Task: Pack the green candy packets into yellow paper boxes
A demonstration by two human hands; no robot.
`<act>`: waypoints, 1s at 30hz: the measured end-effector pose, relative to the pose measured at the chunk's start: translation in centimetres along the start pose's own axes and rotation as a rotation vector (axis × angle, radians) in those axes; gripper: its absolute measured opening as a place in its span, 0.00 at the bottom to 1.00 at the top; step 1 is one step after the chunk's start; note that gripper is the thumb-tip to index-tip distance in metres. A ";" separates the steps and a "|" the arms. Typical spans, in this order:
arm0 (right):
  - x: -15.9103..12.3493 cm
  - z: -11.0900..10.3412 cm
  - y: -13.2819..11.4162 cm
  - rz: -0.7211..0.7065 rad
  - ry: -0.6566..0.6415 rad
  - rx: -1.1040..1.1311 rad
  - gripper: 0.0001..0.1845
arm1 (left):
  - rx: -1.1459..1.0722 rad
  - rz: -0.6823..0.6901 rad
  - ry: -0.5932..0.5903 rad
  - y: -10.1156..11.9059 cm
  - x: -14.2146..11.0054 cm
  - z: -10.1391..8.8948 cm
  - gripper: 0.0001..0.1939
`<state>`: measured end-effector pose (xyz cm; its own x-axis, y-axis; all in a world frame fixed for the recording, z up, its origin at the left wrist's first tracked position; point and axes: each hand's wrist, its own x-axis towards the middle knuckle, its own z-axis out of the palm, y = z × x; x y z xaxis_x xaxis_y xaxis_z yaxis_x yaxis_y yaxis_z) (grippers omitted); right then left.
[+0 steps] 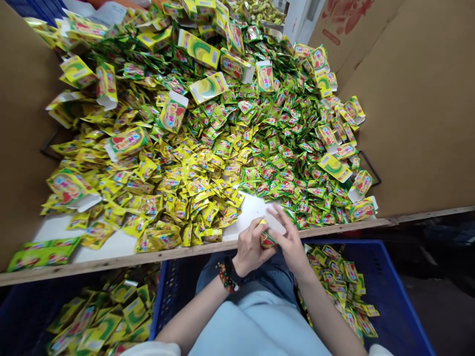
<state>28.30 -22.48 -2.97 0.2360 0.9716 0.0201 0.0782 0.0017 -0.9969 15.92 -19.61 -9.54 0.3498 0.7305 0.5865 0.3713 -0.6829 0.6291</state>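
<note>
Here the left hand [251, 247] holds a box [267, 238], label [267, 241] blurred.

I see the left hand [253, 248] hiding part of a small pack [267, 238] at lower centre; the lower-right crate [397, 296] runs past the bottom edge.

The left hand [251, 247] holds a small printed pack [267, 240] at the front edge of the white desk [253, 207]; the right hand [291, 242], fingers spread, is beside it. Yellow sachets [196, 185] and green sachets [284, 148] lie heaped beyond, yellow boxes [199, 48] scattered over them, blue crates [394, 291] below.
</note>
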 end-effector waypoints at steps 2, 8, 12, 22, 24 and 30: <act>-0.1 0.1 0.3 0.061 -0.141 0.059 0.25 | 0.006 -0.007 -0.007 0.0 -0.1 0.3 0.36; -0.7 0.4 0.1 -0.083 -0.055 -0.079 0.18 | 0.076 -0.152 -0.118 1.0 0.5 0.0 0.32; -0.5 0.7 0.1 0.006 0.000 -0.024 0.17 | 0.081 -0.146 -0.108 1.2 0.7 -0.1 0.31; -1.2 1.4 0.8 -0.044 0.084 -0.093 0.17 | 0.100 -0.132 -0.061 1.0 0.5 0.1 0.27; -1.4 1.3 1.4 -0.152 0.047 -0.158 0.19 | 0.093 -0.117 -0.046 1.1 0.4 0.0 0.25; -1.6 1.0 1.9 -0.264 0.050 -0.181 0.18 | 0.126 -0.010 -0.011 1.0 0.4 -0.2 0.24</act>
<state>27.06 -23.77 -5.01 0.2315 0.9302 0.2848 0.3134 0.2058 -0.9271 16.27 -19.99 -8.59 0.3549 0.7380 0.5739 0.4799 -0.6707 0.5656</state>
